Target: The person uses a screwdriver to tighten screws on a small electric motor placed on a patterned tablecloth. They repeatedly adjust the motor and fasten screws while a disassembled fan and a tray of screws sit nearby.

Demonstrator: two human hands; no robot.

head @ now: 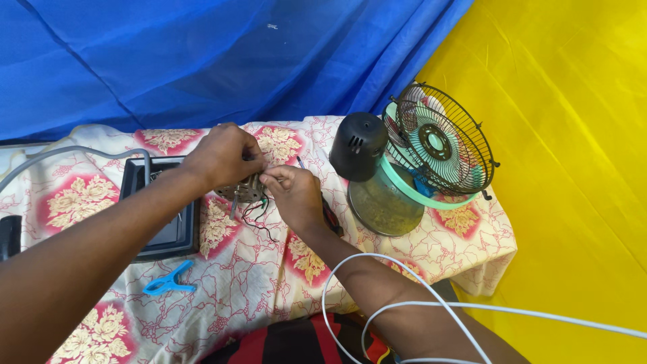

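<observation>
Two bare hands are meeting over a flowered cloth [249, 283] covering the surface, and everything else is lying around them. Going from the left edge, a dark object [9, 236] is poking in, too cut off to identify, and a grey hose [67, 152] is curving toward a black tray [176, 236]. Just below the tray a blue clip [168, 280] is lying loose on the cloth, well clear of the hands. The left hand [222, 156] is arching down from above, its grip closing around a small metal motor part [244, 191], apparently steadying it so that it is not rolling. Thin black wires [259, 219] are trailing from that part onto the cloth. The right hand [293, 195] is coming in just beside it, fingertips [269, 178] pinching narrowly at the part's edge; whether they are holding a wire or a screw I cannot tell. A slim tool [331, 217] is lying under the right wrist. Further right, a black motor cover [357, 145] is leaning against a small green table fan [435, 145], which is tilting back on its round base [384, 205]. White cable [418, 307] is looping across the right forearm.
</observation>
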